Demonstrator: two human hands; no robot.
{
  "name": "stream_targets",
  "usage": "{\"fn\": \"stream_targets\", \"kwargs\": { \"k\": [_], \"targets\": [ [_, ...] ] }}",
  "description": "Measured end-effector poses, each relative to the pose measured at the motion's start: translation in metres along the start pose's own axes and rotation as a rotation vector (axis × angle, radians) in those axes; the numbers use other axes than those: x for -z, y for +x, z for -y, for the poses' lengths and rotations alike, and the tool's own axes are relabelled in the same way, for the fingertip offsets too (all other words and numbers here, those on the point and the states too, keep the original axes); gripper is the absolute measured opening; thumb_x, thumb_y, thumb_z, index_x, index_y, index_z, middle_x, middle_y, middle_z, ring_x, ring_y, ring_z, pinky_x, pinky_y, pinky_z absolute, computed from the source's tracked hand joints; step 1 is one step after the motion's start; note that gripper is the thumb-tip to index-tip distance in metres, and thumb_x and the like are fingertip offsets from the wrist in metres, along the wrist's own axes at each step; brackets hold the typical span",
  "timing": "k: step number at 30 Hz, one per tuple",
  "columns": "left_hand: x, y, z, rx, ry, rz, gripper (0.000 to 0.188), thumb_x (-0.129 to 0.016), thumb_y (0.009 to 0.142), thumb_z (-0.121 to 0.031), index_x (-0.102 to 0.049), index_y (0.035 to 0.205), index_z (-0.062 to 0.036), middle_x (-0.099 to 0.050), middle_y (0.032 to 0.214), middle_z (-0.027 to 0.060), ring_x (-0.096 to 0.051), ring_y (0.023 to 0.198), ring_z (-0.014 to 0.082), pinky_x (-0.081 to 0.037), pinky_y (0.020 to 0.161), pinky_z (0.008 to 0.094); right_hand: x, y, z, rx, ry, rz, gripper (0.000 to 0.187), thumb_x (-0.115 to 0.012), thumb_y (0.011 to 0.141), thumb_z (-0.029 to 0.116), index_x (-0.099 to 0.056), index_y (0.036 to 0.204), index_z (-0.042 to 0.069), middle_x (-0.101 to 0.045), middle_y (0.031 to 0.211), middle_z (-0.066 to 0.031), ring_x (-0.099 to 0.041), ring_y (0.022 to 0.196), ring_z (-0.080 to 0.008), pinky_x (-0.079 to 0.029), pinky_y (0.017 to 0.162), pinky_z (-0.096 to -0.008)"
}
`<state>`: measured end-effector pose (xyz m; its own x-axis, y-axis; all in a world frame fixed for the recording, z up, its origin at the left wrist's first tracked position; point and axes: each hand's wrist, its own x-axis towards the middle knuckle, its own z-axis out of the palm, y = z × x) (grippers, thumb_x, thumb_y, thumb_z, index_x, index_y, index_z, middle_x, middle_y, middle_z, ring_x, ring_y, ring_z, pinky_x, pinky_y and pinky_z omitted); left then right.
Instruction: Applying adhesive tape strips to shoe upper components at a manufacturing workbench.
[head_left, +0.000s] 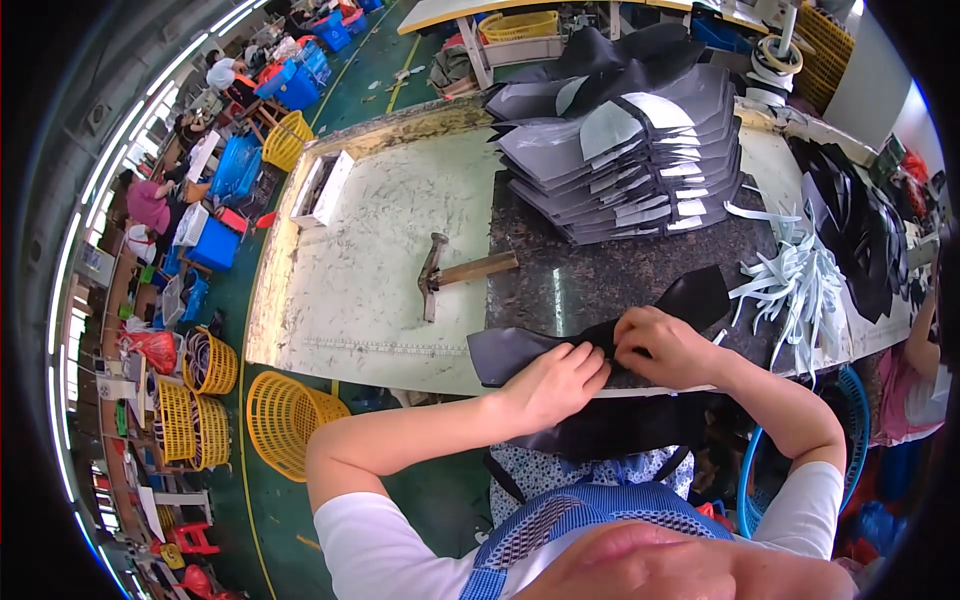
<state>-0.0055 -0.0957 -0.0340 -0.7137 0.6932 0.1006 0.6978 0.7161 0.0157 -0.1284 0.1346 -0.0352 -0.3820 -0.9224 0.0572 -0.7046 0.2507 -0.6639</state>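
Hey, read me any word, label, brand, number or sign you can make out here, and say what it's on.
Nothing is clear enough to quote.
Ruler strip on the worktable: fine marks, too small to read.
Dark piece at the near edge: no lettering visible.
Hammer: no lettering visible.
Background: too small to tell.

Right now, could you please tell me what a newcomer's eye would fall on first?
Probably the pile of dark pieces with white patches, far back on the dark slab. A bundle of pale strips lies at its right edge, a hammer at its left. Nearer, the left hand and right hand touch a black piece.
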Motion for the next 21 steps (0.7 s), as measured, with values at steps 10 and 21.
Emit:
{"fn": "stream_targets", "kwargs": {
  "k": [10,21],
  "targets": [
    [0.068,0.048,0.081,0.062,-0.465,-0.043,0.020,-0.079,0.091,-0.019,-0.074,0.106,-0.0065,-0.077,0.100,0.0121,-0.076,0.090,0.0302,-0.060,0.080,0.0397,-0.079,-0.048,0.038,0.300,-0.409,-0.166,0.013,-0.066,0.079,0.020,-0.060,0.078,0.009,-0.057,0.086,-0.0066,-0.063,0.085,-0.0241,-0.054,0.069,-0.0373],
    [0.105,0.173,0.204,0.100,-0.079,-0.432,0.047,-0.086,0.088,-0.025,-0.072,0.129,-0.0086,-0.071,0.121,0.0081,-0.068,0.115,0.0228,-0.053,0.095,0.0345,-0.106,-0.115,0.042,-0.134,0.374,-0.078,0.027,-0.076,0.096,0.024,-0.076,0.109,0.000,-0.073,0.106,-0.0148,-0.073,0.097,-0.0308,-0.060,0.082,-0.0435]
  ]
}}
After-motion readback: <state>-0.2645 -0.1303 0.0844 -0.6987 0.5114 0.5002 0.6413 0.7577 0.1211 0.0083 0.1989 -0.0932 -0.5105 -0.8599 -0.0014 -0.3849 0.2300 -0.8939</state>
